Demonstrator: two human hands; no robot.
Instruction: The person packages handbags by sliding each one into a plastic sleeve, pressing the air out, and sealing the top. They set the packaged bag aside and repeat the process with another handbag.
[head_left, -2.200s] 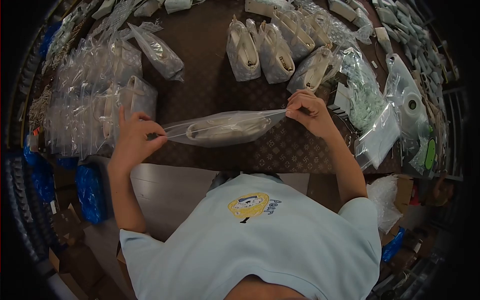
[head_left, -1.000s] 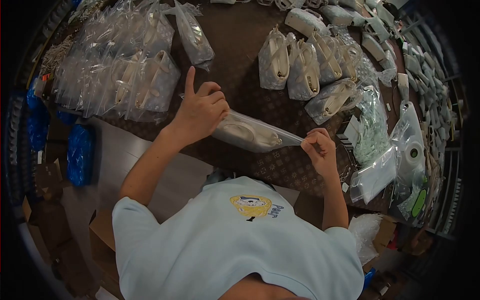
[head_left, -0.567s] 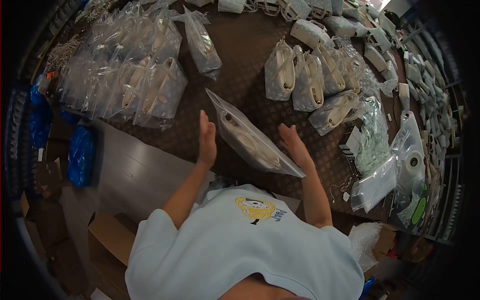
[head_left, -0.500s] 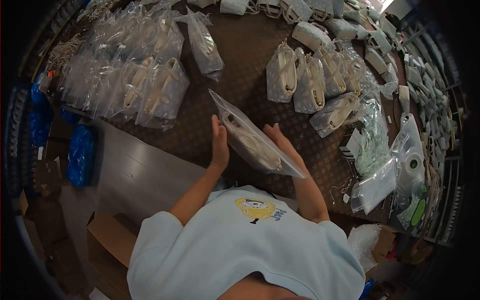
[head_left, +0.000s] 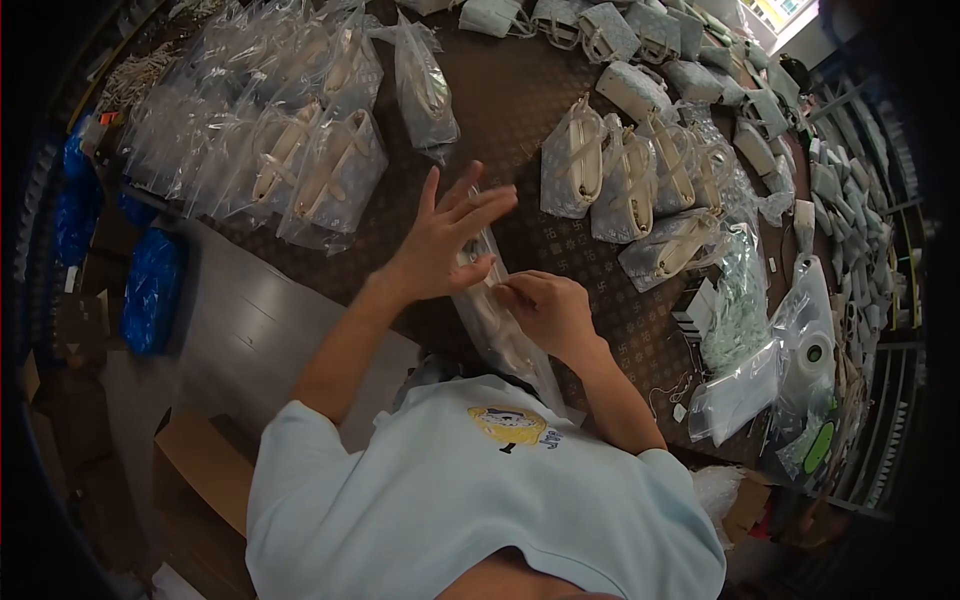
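In front of my chest a handbag in a clear plastic bag (head_left: 492, 330) stands on the table, partly covered by my hands. My left hand (head_left: 428, 250) is over its far end, fingers spread and thumb beside the plastic. Closer to me, my right hand (head_left: 555, 312) has its fingers curled in a pinch at the bag's upper edge. Another bagged handbag (head_left: 425, 90) lies just beyond my left hand.
Rows of plastic-wrapped handbags (head_left: 250, 140) fill the table's far left. Several unwrapped handbags (head_left: 572, 165) stand to the right, with more piled behind. Clear plastic sleeves (head_left: 735, 395) lie at the right edge. An open cardboard box (head_left: 205, 470) is at lower left.
The bagged handbag has turned more lengthwise and come closer to my body. My hands have gone from its two sides to its top, the right now pinching the plastic.
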